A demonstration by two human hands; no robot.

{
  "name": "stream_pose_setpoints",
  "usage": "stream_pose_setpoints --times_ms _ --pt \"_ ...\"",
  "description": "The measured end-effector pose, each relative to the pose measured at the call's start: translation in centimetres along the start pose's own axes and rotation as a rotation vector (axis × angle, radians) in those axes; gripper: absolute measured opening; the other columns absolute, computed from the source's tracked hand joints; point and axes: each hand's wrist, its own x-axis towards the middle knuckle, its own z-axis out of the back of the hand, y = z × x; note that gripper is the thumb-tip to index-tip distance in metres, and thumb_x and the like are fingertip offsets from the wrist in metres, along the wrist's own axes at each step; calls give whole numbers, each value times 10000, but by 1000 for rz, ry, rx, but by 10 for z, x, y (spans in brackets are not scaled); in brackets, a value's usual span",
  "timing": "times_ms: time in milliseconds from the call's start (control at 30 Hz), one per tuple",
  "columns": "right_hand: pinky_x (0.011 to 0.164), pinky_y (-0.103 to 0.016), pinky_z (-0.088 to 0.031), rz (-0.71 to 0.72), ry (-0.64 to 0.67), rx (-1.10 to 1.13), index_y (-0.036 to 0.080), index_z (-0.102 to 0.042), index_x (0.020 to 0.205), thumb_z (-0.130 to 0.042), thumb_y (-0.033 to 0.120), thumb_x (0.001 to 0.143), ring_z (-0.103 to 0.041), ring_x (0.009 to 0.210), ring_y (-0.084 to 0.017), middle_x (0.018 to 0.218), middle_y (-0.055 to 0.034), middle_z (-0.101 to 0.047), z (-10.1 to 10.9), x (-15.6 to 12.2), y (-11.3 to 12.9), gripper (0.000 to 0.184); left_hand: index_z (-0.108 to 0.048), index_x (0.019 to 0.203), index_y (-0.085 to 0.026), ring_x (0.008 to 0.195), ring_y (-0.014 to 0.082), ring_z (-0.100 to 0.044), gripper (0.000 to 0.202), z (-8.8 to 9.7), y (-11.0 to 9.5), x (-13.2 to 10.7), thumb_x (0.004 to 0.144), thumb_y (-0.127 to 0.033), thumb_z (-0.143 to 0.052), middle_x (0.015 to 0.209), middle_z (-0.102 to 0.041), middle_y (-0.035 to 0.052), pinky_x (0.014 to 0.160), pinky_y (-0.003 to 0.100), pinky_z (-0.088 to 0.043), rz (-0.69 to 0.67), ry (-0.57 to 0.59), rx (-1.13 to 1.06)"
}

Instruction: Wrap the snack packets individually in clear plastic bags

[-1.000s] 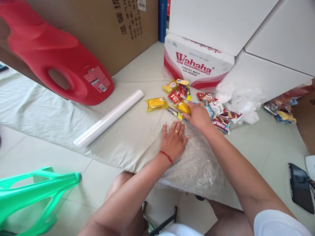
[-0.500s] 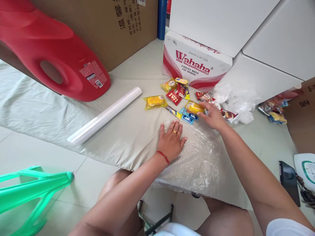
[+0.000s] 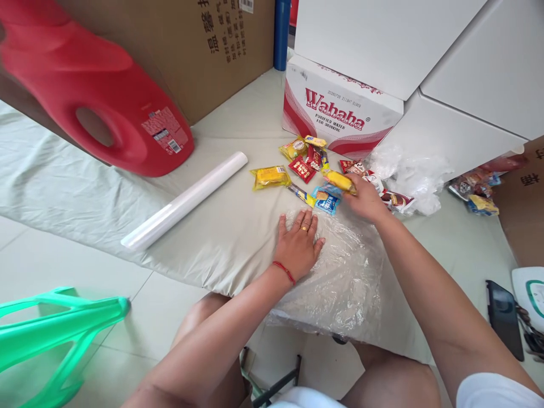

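A cloth-covered table (image 3: 238, 232) bears wrapped snacks (image 3: 271, 177), a white roll (image 3: 187, 202) and clear film (image 3: 340, 283).

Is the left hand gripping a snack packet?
No, the left hand lies palm down, fingers spread, on the clear plastic.

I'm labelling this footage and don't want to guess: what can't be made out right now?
In the head view:
- Yellow-wrapped snack: right end, hidden by the right hand
- Left hand: palm, turned down onto clear plastic film
- Red jug: top, cut off by the upper edge
- White device: right part, cut off by the right edge
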Motion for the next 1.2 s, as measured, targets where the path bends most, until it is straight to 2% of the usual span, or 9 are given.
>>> stream_pose_setpoints --times_ms 100,200,300,433,633,733,833,1067,1200 --pt "879 -478 -602 -195 23 467 199 -608 1333 -702 302 786 -699 1025 -280 1219 -92 -717 23 -13 2 565 -385 1574 -172 1553 278 -283 617 1 2 0 1061 -462 -204 1675 -320 112 1242 678 -132 -1 -2 -15" --pt "697 -381 -643 -343 248 816 223 -660 1256 -788 355 733 -727 872 -229 1114 -68 -737 48 -41 6 555 -399 1565 -179 1543 258 -310 581 2 7 0 1068 -390 -184 1666 -346 98 1242 668 -159 -16 -2 -31" --pt "549 -274 -612 -428 496 871 228 -693 1212 -843 345 672 -709 761 -182 1033 -47 -741 52 -76 12 572 -404 1562 -183 1535 249 -331 548 3 12 1 1051 -266 -222 1659 -363 97 1244 653 -167 -43 9 -36" --pt "546 -273 -612 -402 694 736 228 -671 1260 -793 437 756 -710 819 -198 1034 -45 -738 28 -107 24 558 -360 1582 -162 1537 245 -330 569 2 14 0 1022 -194 -263 1647 -384 107 1248 638 -172 -38 8 -39" --pt "956 -402 -580 -101 479 377 261 -667 1291 -628 579 909 -676 1152 -268 1263 -64 -712 22 -106 33 500 -374 1575 -161 1540 250 -328 562 -1 8 0 1028 -196 -250 1642 -386 120 1238 660 -163 -10 -7 -14" --pt "886 -380 -586 -106 484 348 241 -733 1122 -443 588 996 -708 1016 -242 1100 -50 -756 17 -98 30 470 -402 1562 -178 1535 258 -338 556 -2 6 1 1025 -194 -261 1642 -385 119 1233 673 -157 4 -14 -6" --pt "769 -352 -585 -141 479 355 217 -715 1120 -517 544 964 -703 859 -222 950 -34 -755 8 -95 25 413 -431 1548 -191 1531 257 -346 546 -3 7 1 1024 -199 -277 1642 -385 114 1234 670 -160 5 -14 -9" --pt "987 -438 -515 -38 -230 169 262 -616 1284 -578 454 976 -653 1101 -268 1249 -93 -683 34 -132 39 365 -434 1545 -175 1536 244 -335 558 -3 8 1 1013 -166 -266 1648 -375 104 1239 662 -165 -4 -14 0" --pt "967 -478 -499 183 -131 -101 248 -631 1250 -540 341 1001 -610 1090 -298 1193 -131 -676 17 -166 47 281 -444 1540 -190 1535 243 -339 556 -3 8 1 1011 -167 -271 1649 -374 101 1244 650 -161 0 -20 4"
